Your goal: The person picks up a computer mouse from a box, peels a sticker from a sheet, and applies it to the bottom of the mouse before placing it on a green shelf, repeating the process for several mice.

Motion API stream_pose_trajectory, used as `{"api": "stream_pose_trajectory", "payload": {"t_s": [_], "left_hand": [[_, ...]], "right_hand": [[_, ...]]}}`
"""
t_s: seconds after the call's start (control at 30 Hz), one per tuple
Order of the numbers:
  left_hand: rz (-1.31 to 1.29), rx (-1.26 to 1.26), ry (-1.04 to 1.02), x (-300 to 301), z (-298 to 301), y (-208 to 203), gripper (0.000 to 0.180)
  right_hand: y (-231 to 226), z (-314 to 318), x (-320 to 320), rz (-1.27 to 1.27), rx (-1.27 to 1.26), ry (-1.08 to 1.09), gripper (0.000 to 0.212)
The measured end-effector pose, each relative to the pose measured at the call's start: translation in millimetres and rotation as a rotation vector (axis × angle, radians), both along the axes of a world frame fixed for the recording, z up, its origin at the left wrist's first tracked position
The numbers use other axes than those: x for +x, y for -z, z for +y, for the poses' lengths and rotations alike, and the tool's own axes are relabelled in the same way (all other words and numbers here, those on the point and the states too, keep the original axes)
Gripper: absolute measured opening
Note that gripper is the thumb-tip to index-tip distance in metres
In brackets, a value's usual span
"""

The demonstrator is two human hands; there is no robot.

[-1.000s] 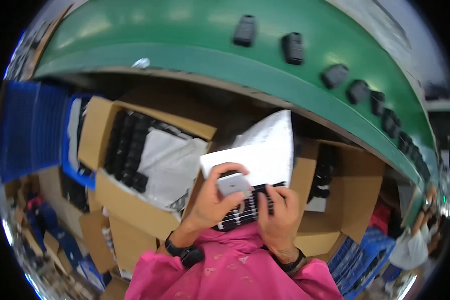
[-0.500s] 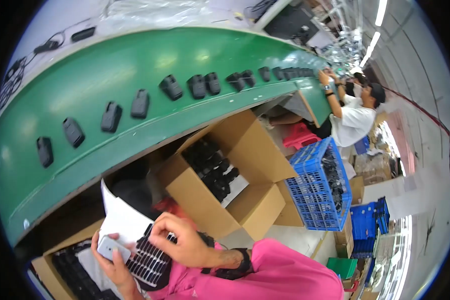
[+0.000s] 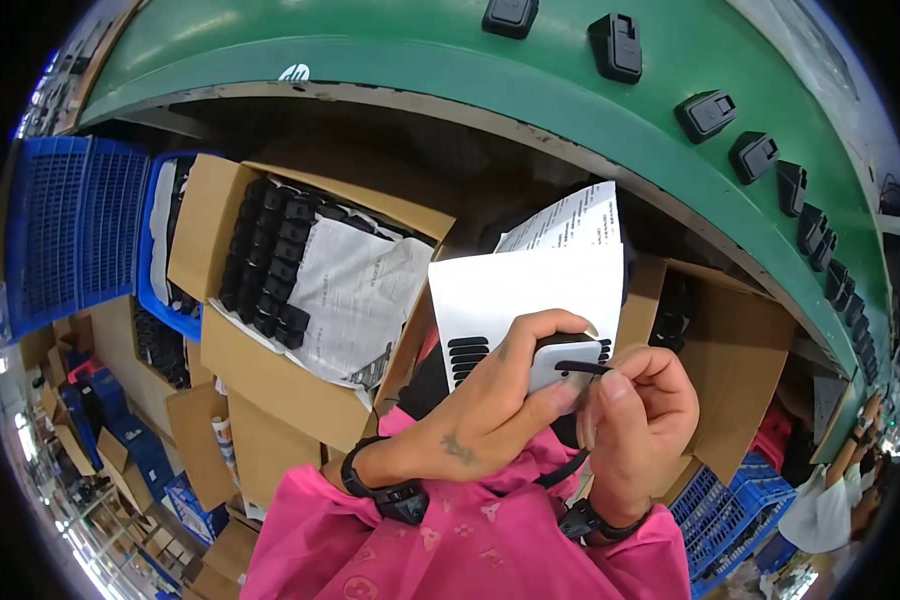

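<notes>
My left hand [image 3: 475,415] is closed around a small rounded device [image 3: 544,376] with a pale grey face and a dark side. Between the thumb and fingertips of my right hand [image 3: 650,410] is a thin black adhesive strip [image 3: 580,367], whose far end lies against the pale face. Whether the strip is stuck down there, I cannot tell. Just beyond my hands, a white sheet [image 3: 525,285] bearing rows of black strips rests above my lap, partly hidden by my left hand. Behind it stands a printed sheet [image 3: 585,215].
A green bench [image 3: 400,65] curves across the top, with several black devices [image 3: 618,48] in a row. An open carton [image 3: 310,395] at left holds black devices and paper; another carton [image 3: 735,370] stands at right. Blue crates [image 3: 55,225] flank both sides; a co-worker [image 3: 820,510] is far right.
The head view has swung toward my lap and the left carton. My right hand has left the strip sheet and now holds a black strip at the device, still in my left hand.
</notes>
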State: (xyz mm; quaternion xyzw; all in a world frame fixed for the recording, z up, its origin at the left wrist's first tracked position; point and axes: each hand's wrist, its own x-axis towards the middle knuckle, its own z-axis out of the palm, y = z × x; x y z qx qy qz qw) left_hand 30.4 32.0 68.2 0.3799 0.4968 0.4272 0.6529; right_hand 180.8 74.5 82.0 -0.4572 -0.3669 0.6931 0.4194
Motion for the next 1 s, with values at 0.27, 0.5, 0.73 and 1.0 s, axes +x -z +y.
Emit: {"api": "stream_pose_trajectory", "payload": {"t_s": [0.27,0.5,0.73,1.0], "left_hand": [[0.041,0.110,0.005,3.3,0.7,11.2,0.044],[0.072,0.158,-0.003,5.5,0.5,13.3,0.044],[0.058,0.123,-0.017,7.1,1.5,10.8,0.043],[0.048,0.114,-0.009,7.0,1.1,10.6,0.043]], "right_hand": [[0.5,-2.0,-5.7,-0.041,-0.004,0.041,0.007],[1.4,-0.8,-5.4,-0.070,0.007,0.048,0.006],[1.5,-0.5,-3.8,-0.052,-0.001,0.040,0.007],[2.3,-1.9,-4.0,-0.043,0.006,0.044,0.007]]}}
